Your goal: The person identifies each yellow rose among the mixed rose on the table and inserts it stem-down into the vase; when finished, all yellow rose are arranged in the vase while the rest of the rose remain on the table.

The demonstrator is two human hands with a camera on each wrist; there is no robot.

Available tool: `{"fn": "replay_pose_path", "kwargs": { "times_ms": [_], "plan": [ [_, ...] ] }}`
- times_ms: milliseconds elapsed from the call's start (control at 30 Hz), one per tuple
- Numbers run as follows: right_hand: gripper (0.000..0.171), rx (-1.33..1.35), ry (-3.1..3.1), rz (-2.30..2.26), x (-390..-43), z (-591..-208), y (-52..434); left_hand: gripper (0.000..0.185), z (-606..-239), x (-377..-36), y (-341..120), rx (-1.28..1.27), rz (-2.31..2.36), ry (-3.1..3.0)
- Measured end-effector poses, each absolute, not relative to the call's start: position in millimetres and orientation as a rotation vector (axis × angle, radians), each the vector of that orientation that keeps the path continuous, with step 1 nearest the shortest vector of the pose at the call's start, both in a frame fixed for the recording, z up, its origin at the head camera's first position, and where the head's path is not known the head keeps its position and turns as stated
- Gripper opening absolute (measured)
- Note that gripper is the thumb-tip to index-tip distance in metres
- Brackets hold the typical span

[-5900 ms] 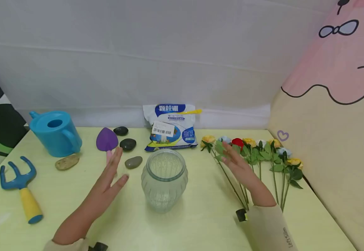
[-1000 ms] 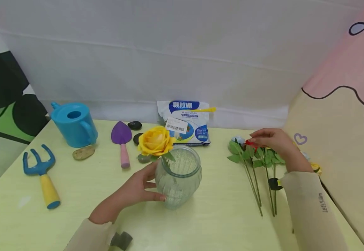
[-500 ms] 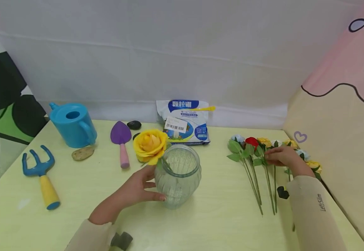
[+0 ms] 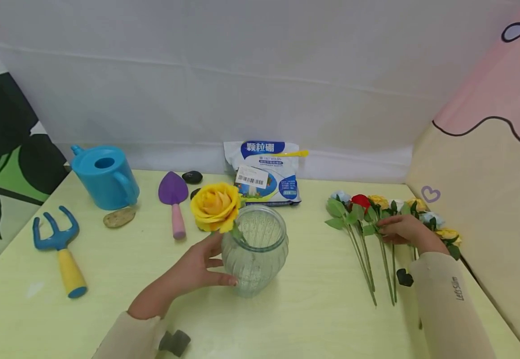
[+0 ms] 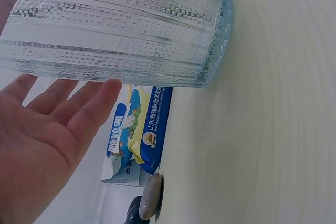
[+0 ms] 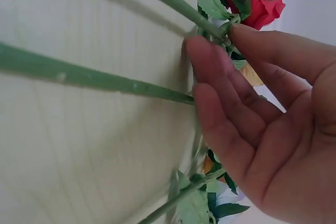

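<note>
1. At the middle of the table (image 4: 313, 309), the glass vase (image 4: 256, 271) stands upright with its mouth facing up.
2. The left hand (image 4: 199, 264) holds the vase by its left side, thumb across the front and fingers apart along the glass.
3. In the vase, a yellow rose (image 4: 215, 207) leans left; its stalk goes in at the mouth, and its bloom hangs out past the rim.
4. Well to the right of the vase, the right hand (image 4: 405, 232) pinches a green stem (image 6: 184, 9) between thumb and forefinger, just below some leaves. I cannot tell which bloom tops it.
5. Around that hand lie the other flowers in a row, blooms toward the back: a red rose (image 4: 360, 201), a pale blue flower (image 4: 340, 196) just left of it, and yellow, white and blue ones to the right.
6. Behind the vase, a printed bag (image 4: 289, 187) leans against the white cloth (image 4: 242, 75).
7. Left of the vase lie a purple trowel (image 4: 173, 189), a black stone (image 4: 192, 177) beside its blade, a tan stone (image 4: 119, 218) and a hand fork (image 4: 56, 243); a blue watering can (image 4: 109, 187) stands behind the tan stone.
</note>
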State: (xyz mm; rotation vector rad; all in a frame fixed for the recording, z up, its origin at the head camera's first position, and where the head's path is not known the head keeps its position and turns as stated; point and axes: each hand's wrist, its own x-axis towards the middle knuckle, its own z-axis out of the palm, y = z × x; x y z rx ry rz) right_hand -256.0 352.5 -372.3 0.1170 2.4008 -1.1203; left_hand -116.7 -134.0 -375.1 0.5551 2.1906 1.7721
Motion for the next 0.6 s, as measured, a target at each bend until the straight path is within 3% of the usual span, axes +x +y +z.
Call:
{"fn": "replay_pose_path", "kwargs": {
  "times_ms": [367, 600],
  "plan": [
    [0.048, -0.003, 2.189, -1.422, -256, -384, 361, 0.101, -373, -116, -133, 0.529, 1.729, 2.225],
    [0.050, -0.063, 2.184, -1.481, -250, -382, 365, 0.082, -376, -116, -134, 0.575, 1.791, 2.179]
  ]
}}
